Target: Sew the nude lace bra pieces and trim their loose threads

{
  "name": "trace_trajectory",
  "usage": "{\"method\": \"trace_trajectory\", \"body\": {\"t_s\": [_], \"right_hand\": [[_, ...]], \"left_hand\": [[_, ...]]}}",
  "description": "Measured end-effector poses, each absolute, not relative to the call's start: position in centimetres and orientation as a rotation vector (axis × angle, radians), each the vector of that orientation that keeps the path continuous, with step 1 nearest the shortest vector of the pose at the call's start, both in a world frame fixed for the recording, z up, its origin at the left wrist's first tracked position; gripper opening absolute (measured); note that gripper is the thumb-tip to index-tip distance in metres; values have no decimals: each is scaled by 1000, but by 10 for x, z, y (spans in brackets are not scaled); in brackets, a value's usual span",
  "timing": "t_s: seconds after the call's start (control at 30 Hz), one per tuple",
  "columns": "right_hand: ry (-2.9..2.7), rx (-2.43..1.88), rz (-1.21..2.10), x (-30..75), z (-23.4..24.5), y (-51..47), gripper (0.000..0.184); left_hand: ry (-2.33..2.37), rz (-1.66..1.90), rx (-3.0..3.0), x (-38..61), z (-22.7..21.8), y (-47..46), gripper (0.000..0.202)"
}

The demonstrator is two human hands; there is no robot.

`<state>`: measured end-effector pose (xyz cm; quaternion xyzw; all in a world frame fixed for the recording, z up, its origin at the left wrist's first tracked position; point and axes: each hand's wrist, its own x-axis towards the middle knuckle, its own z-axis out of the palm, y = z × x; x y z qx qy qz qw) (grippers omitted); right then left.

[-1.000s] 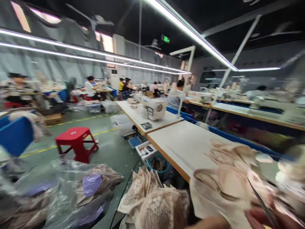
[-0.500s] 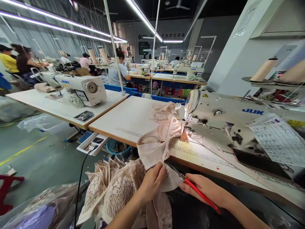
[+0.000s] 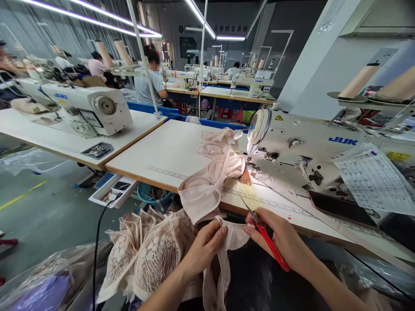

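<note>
My left hand (image 3: 205, 244) pinches one end of a pale pink bra band (image 3: 235, 236) in front of the table edge. Thumb and fingertips of my right hand (image 3: 279, 235) are at the band's other end, so it stretches between both hands. That same hand grips red-handled scissors (image 3: 271, 246), their blades pointing up and left, away from the cloth. A pale pink bra (image 3: 201, 194) hangs over the table edge, its upper part by the needle of the sewing machine (image 3: 298, 147). Several lace bras (image 3: 158, 250) lie heaped left of my left hand.
The white sewing table (image 3: 155, 149) carries a printed ruler strip. An open drawer (image 3: 112, 194) juts out below it, beside a blue basket (image 3: 154, 196). A second sewing machine (image 3: 84, 106) stands left. A paper sheet (image 3: 372, 177) hangs at right. Other people sit farther back.
The scissors have come away from the cloth and now point upward in my right hand. The band, earlier close against the hanging bra, is drawn out between my hands. The view has shifted slightly.
</note>
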<state>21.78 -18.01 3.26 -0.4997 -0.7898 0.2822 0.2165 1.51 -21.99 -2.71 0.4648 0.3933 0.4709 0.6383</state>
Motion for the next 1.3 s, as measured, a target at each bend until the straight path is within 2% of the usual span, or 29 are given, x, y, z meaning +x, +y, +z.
{"method": "trace_trajectory", "body": {"t_s": [0.07, 0.2, 0.3, 0.43, 0.57, 0.73, 0.97, 1.3], "right_hand": [[-2100, -1298, 769, 222, 41, -190, 30], [-2062, -1322, 1092, 230, 69, -208, 16], [-2050, -1394, 1178, 240, 92, -222, 17], [-2040, -1565, 1063, 254, 109, -236, 18], [-1923, -1726, 1065, 262, 101, -242, 22], [-1737, -1793, 1312, 259, 82, -243, 28], [-1643, -1845, 1512, 250, 74, -235, 35], [-1630, -1786, 1553, 251, 49, -233, 32]], "left_hand": [[833, 1057, 1040, 19, -24, -226, 49], [747, 992, 1204, 28, -4, -233, 36], [694, 977, 1291, 38, 15, -232, 31], [602, 957, 1216, 59, 28, -229, 29], [562, 961, 1041, 76, 22, -231, 34], [603, 933, 930, 80, 4, -236, 42], [673, 928, 1123, 70, -8, -243, 40], [761, 863, 1337, 61, -18, -244, 36]]}}
